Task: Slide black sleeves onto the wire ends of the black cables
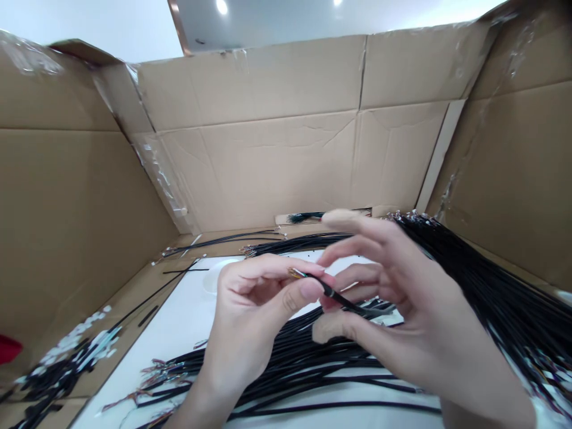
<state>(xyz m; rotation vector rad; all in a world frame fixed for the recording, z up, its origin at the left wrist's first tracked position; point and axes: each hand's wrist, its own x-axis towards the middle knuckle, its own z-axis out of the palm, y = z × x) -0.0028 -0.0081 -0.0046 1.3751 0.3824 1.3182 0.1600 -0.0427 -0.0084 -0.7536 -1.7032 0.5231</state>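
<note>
- Black, thin cable (pixel 344 301) sits pinched at its stripped end between the thumb and forefinger of your left hand (pixel 254 310), centre of the frame, the coloured wire tips just showing past the fingertips (pixel 308 289).
- Your right hand (pixel 402 310) meets it from the right, thumb and a lower finger clamped on the same cable a little further along its length; the other fingers fan up and apart.
- Both hands hover above a loose spread of black cables (pixel 290 363) lying on the white bench (pixel 179 322), lower centre.
- A thicker bundle of cables (pixel 491 286) runs along the right edge of the frame, with more strands (pixel 250 238) near the back wall.
- Cardboard walls (pixel 277 167) screen the bench on three sides; cut scraps (pixel 62 363) lie at lower left.
- Judged from this grip, the work goes best if you hold close to the stripped end, keep the exposed tips free of your fingertips, and let the right hand steady the sheath rather than pull, so the fine conductors do not bend or fray.
</note>
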